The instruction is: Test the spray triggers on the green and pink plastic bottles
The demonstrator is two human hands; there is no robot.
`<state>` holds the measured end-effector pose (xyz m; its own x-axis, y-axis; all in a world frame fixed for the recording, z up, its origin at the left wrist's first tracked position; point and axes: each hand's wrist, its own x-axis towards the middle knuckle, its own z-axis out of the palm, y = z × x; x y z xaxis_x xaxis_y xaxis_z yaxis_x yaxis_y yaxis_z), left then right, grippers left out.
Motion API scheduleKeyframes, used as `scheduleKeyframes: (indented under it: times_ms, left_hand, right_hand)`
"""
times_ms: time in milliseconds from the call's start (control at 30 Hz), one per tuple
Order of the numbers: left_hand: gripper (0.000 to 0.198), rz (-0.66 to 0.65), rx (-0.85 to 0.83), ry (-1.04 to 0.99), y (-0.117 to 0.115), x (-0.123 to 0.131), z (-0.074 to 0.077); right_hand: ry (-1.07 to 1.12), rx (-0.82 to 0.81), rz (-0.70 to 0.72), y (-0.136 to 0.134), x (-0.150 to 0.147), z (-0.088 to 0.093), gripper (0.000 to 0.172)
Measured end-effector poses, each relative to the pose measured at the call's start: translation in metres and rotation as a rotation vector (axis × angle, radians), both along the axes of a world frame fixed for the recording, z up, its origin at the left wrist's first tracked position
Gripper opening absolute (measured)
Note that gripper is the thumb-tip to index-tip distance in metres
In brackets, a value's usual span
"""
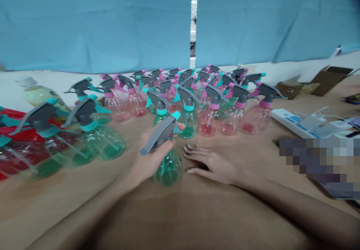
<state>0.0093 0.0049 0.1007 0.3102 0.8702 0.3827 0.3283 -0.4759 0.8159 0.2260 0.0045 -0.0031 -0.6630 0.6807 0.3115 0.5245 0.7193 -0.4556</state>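
Note:
My left hand (153, 156) is wrapped around the neck of a clear green spray bottle (168, 171). That bottle has a grey trigger head with a teal nozzle and stands upright on the wooden table (135, 212). Just to its right my right hand (212, 163) rests on the tabletop, fingers stretched out and holding nothing. Beyond both hands is a group of pink and green spray bottles, among them a green bottle (188, 124) and a pink bottle (208, 124). More green spray bottles, such as one nearby (108, 143), stand on the left.
A white power strip (292, 124) with plugs lies at the right, near a pixelated dark flat object (317, 163). Farther back is an open cardboard box (332, 79). A yellowish bottle (42, 96) and red packaging (17, 124) are at the left. A blue curtain (112, 24) hangs behind.

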Motion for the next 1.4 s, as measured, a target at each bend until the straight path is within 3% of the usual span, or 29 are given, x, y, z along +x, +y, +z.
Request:
scheduleKeyframes:
  times_ms: [1400]
  left_hand:
    - [0.025, 0.028, -0.011, 0.033, 0.0002, 0.0001, -0.0019]
  right_hand:
    - [-0.012, -0.004, -0.002, -0.0002, 0.0003, 0.0008, 0.055]
